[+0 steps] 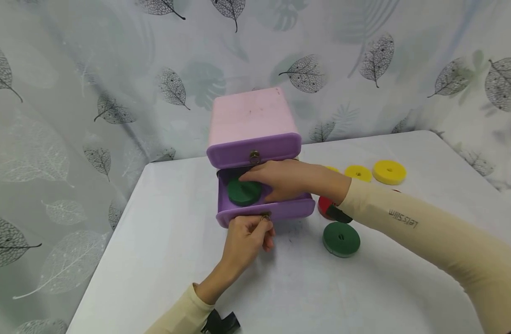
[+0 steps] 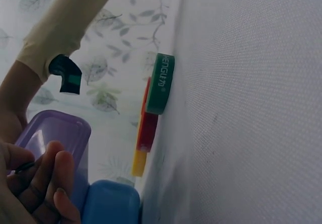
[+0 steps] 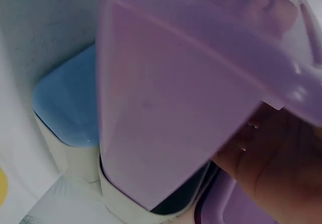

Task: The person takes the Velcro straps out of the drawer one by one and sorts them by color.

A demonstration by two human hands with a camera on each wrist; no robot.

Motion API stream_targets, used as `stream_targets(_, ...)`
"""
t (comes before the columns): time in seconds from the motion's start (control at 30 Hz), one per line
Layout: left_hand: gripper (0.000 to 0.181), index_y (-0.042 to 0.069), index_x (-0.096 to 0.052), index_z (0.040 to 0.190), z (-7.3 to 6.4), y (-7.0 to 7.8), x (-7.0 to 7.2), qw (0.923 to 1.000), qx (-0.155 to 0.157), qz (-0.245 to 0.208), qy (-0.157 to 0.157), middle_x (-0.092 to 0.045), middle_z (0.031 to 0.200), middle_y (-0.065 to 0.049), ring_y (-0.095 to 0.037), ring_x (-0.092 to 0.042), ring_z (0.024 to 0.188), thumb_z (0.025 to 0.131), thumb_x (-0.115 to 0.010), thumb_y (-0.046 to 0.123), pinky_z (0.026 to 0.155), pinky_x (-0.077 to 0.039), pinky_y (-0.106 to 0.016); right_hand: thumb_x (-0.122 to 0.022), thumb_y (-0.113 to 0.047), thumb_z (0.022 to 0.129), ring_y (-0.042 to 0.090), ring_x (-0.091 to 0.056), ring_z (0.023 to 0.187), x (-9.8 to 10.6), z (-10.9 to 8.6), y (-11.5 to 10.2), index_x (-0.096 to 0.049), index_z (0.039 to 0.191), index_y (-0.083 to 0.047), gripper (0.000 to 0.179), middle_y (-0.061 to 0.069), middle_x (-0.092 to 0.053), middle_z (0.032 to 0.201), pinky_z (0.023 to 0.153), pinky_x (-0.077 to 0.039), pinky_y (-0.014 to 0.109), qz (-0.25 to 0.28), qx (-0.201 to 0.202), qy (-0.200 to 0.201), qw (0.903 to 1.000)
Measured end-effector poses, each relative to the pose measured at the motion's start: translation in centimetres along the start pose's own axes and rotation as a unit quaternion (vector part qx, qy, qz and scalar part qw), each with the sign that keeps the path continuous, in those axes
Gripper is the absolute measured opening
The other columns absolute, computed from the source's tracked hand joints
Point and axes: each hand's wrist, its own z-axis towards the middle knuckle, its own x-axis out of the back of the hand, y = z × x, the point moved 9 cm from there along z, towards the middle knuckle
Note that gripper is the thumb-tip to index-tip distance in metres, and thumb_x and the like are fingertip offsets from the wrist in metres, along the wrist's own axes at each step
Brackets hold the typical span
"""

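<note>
A small pink cabinet [image 1: 251, 113] stands at the back of the table with a purple drawer [image 1: 234, 214] pulled out of it. My left hand [image 1: 245, 239] pinches the metal ring pull [image 1: 265, 217] on that drawer's front. Lying flat inside the drawer is a thick green disc [image 1: 244, 194]. My right hand [image 1: 284, 178] reaches into the drawer from the right, its thumb over the disc's edge and its other fingers partly hidden by the drawer wall. In the right wrist view, those fingers [image 3: 251, 148] extend inside the drawer.
Above is a closed purple drawer [image 1: 276, 147]; below, a blue drawer [image 2: 110, 204]. To the right lie another green disc [image 1: 341, 239], a red disc [image 1: 324, 206] and several yellow discs [image 1: 389, 172]. A leaf-patterned curtain [image 1: 134, 69] hangs behind the white table [image 1: 168, 222].
</note>
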Motion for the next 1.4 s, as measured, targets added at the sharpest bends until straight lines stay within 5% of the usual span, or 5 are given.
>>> stream_targets(0.27,0.032,0.008,-0.071,0.068,0.0,0.2,0.1,0.9997,-0.008,0.025,-0.001,-0.063,0.054,0.001,-0.02,-0.063,0.046,0.097,-0.058,0.006,0.046,-0.051,-0.034,-0.081,-0.027,0.093,0.023,-0.053,0.131,-0.8,1.4,0.3,-0.049,0.154,-0.01,0.071,0.007,-0.055,0.149,0.105,-0.044,0.042,-0.005,-0.019,-0.035,0.9992)
stream_targets(0.6,0.031,0.011,-0.071,0.067,0.0,0.2,0.3,0.9997,-0.009,0.025,0.0,-0.063,0.053,0.005,-0.016,-0.063,0.046,0.095,-0.058,0.007,0.044,-0.05,-0.034,-0.075,-0.027,0.098,0.025,-0.047,0.139,-1.6,2.6,-0.1,-0.045,0.157,-0.011,0.069,0.009,-0.047,0.156,0.109,-0.041,0.045,-0.033,-0.028,-0.064,0.997)
stream_targets(0.93,0.031,0.012,-0.071,0.068,0.2,0.0,0.0,0.9997,-0.01,0.022,-0.008,-0.063,0.054,0.004,-0.017,-0.063,0.047,0.096,-0.058,0.008,0.046,-0.05,-0.034,-0.081,-0.026,0.093,0.02,-0.057,0.116,-1.8,2.7,0.4,-0.056,0.142,-0.014,0.056,0.006,-0.059,0.139,0.095,-0.049,0.041,-0.033,-0.042,-0.037,0.9979)
stream_targets(1.4,0.031,0.012,-0.071,0.067,0.1,0.1,0.0,0.9997,-0.005,0.022,-0.001,-0.063,0.054,0.004,-0.017,-0.064,0.047,0.096,-0.059,0.008,0.046,-0.05,-0.033,-0.077,-0.029,0.096,0.019,-0.057,0.117,-1.6,1.3,0.6,-0.058,0.144,-0.015,0.053,0.006,-0.06,0.138,0.096,-0.048,0.04,0.001,-0.034,-0.017,0.9993)
